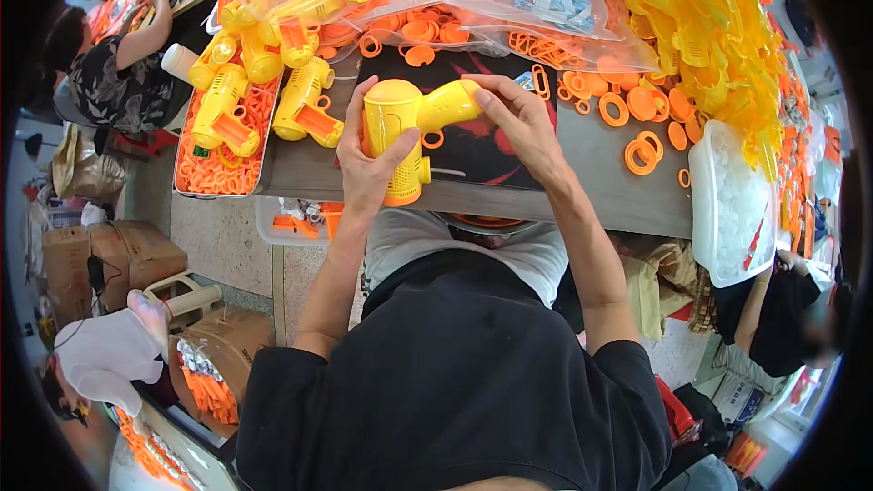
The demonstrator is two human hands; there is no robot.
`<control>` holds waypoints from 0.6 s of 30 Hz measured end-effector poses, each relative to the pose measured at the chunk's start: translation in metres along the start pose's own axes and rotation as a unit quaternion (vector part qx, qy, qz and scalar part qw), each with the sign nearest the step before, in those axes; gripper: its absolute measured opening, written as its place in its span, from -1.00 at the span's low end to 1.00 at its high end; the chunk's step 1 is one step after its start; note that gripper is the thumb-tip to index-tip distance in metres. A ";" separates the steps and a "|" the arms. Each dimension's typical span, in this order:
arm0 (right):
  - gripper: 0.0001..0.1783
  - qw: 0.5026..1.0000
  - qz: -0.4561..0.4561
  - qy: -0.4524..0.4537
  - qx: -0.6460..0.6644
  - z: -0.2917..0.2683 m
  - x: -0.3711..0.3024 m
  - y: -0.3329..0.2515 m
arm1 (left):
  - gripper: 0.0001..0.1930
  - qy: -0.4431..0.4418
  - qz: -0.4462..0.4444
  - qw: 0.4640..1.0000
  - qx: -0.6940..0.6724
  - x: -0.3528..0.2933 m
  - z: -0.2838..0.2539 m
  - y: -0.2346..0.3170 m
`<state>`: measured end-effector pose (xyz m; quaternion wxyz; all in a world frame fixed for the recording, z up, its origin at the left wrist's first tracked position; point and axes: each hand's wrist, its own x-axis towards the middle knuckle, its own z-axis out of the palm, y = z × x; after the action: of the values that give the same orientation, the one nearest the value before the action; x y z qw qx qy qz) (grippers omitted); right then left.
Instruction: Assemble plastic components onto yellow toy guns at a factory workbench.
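Note:
A yellow plastic toy shaped like a hair dryer [393, 118] is held over the near edge of the table. My left hand [366, 168] is closed round its vented body, thumb across the front. My right hand [520, 123] grips the far tip of the handle part [448, 103], which points to the right, with thumb and fingers. A small orange ring [434, 139] shows just below the handle. Beneath the toy lies a dark mat with a red pattern [491, 155]. My palms and the toy's back are hidden.
Left, several similar yellow toys [221, 109] lie on a tray of orange parts [218, 184]. Orange rings and discs [641, 155] are scattered to the right, near a white tub of clear pieces [727, 191]. Yellow shells [691, 27] are heaped behind. Other people sit at both sides.

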<state>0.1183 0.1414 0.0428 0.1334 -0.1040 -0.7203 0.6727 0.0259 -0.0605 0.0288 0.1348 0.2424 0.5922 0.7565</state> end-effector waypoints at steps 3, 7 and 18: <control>-0.67 0.990 0.003 -0.127 0.060 -0.017 -0.003 -0.004 | -0.23 -0.055 -0.025 0.998 -0.009 -0.002 0.005 0.010; -0.50 0.929 0.083 -0.156 0.325 -0.005 0.010 -0.023 | -0.23 -0.098 -0.042 0.994 -0.015 -0.008 0.022 0.013; -0.37 0.957 0.130 -0.080 0.246 -0.024 -0.018 -0.011 | -0.26 -0.119 0.130 0.961 0.212 -0.015 0.050 0.019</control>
<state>0.1433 0.1576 0.0547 0.0085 -0.1070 -0.5208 0.8469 0.0663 -0.0310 0.0531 0.0500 0.4288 0.6819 0.5905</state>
